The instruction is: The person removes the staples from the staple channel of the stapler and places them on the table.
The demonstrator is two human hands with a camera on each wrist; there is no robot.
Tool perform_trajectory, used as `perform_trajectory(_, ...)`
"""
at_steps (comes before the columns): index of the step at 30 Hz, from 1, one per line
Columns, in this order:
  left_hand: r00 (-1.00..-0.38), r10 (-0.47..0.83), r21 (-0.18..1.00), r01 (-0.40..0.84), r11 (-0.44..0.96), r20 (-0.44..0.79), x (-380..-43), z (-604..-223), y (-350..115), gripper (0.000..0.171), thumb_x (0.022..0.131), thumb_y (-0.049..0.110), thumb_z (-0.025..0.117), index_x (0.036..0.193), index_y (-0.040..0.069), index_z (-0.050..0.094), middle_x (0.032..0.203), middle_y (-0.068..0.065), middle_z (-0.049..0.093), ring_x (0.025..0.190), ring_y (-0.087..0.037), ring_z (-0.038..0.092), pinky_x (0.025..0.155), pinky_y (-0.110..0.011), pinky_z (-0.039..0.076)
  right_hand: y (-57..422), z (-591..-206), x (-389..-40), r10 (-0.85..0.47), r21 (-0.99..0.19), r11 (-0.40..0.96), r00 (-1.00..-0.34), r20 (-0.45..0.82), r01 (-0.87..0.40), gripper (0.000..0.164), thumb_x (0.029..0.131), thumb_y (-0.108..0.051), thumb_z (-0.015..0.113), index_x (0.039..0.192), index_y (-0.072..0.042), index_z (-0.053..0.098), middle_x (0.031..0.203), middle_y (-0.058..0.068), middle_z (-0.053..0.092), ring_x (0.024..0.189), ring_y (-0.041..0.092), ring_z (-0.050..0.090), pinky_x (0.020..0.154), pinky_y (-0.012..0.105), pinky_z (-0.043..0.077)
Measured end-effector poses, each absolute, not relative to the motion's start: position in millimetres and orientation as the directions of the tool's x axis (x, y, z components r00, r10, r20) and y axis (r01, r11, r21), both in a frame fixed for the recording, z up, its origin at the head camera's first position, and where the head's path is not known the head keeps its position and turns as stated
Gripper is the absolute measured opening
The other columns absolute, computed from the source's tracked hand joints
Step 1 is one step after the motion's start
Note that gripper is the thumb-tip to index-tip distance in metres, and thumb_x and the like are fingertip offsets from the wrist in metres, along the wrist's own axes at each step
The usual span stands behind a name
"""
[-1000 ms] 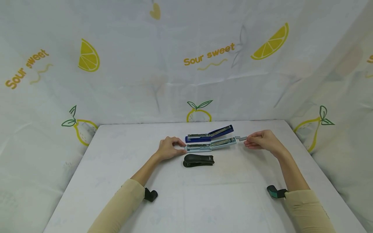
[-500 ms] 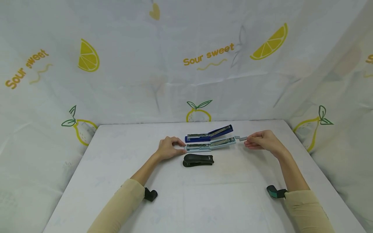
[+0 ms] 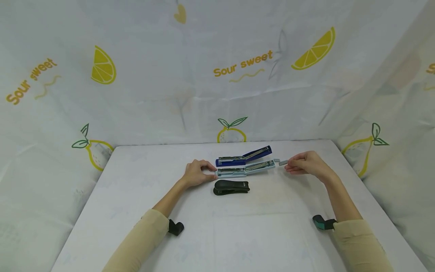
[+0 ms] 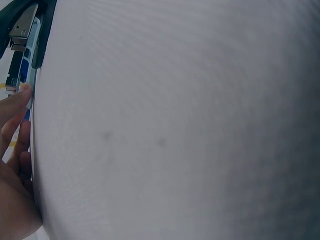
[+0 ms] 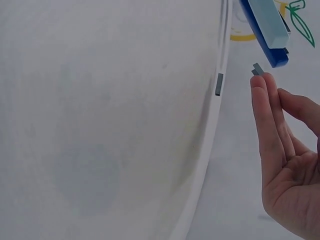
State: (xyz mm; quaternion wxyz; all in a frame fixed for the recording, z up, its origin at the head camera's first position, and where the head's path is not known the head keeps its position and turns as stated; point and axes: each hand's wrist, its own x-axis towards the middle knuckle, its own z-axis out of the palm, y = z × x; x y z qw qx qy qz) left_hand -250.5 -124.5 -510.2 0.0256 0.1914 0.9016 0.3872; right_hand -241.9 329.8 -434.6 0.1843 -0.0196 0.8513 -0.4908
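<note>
My left hand [image 3: 198, 173] grips the left end of a light blue stapler [image 3: 234, 173], which lies opened out with its top arm raised to the right. In the left wrist view, the thumb and fingers [image 4: 20, 102] are at that end, partly cut off by the frame edge. Between the thumb and fingers of my right hand [image 3: 307, 165] is a short grey strip of staples [image 3: 283, 163], pinched just off the stapler's right end. A second grey staple strip [image 3: 276, 160] lies on the table beside that end; the right wrist view shows a staple strip [image 5: 219, 84] on the table.
Behind the light blue stapler, a dark blue stapler [image 3: 231, 162] also lies opened out. A black stapler [image 3: 232, 187], folded together, is in front. All are on a white-covered table [image 3: 251, 234], with a lemon-print cloth [image 3: 190, 83] hanging behind it.
The staple strip in my right hand has drawn slightly away from the strip on the table and tilted a little. My left hand and the staplers have stayed in place.
</note>
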Motion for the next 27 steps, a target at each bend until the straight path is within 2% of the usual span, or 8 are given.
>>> perform_trajectory(9,-0.924,0.369,0.700,0.330,0.633,0.102,-251,-509,-123,0.024,0.086,0.034,0.092,0.107,0.023,0.085,0.107,0.004,0.084,0.109,-0.018,0.071,0.107,-0.053,0.038,330,-442,-246,-0.241,-0.808,0.573,-0.914,-0.325,0.136,0.040,0.110,-0.014,0.063,0.132,0.018,0.063,0.111,0.022,0.083,0.097,0.021,0.083,0.083,0.033,0.066)
perform_trajectory(20,-0.925,0.368,0.699,0.322,0.639,0.090,-252,-510,-124,0.025,0.086,0.034,0.092,0.107,0.023,0.085,0.108,0.004,0.084,0.109,-0.018,0.070,0.107,-0.052,0.037,327,-447,-250,-0.262,-0.771,0.610,-0.872,-0.414,0.182,0.033,0.108,-0.011,0.062,0.126,0.017,0.065,0.105,0.019,0.083,0.089,0.018,0.082,0.079,0.032,0.066)
perform_trajectory(27,-0.923,0.373,0.700,0.326,0.635,0.092,-253,-511,-124,0.026,0.086,0.033,0.092,0.108,0.022,0.085,0.108,0.003,0.084,0.110,-0.019,0.071,0.109,-0.053,0.038,326,-442,-250,-0.279,-0.731,0.668,-0.863,-0.422,0.141,0.032,0.108,-0.010,0.062,0.123,0.018,0.067,0.101,0.020,0.083,0.083,0.018,0.080,0.076,0.032,0.066)
